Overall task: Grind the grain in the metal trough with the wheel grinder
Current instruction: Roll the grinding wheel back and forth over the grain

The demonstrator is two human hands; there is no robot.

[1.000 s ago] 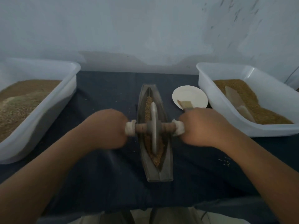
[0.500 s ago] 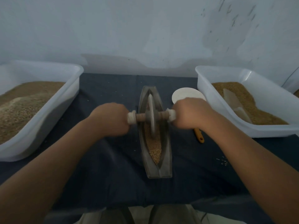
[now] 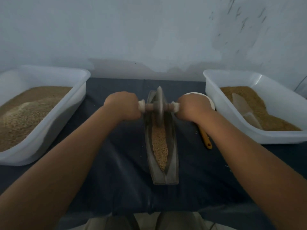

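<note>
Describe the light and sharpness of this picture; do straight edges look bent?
Head view: dim, bluish light without glare; the wheel grinder, left hand and right hand look slightly soft; the wide lens seems to bow the rims of the left tub and right tub.

The metal trough (image 3: 166, 180) is a narrow, grey, boat-shaped channel. It lies flat on the dark-covered tabletop (image 3: 116, 163), long axis running straight away from the viewer, with its squared end nearest. The grain (image 3: 159, 146) is tan and coarse. It fills the channel floor in a strip that narrows to a point towards the near end. The wheel grinder (image 3: 159, 107) is a grey disc standing upright on its edge in the far part of the channel, lower rim in the grain. Its brown axle, with pale collars, runs level across the trough.
</note>
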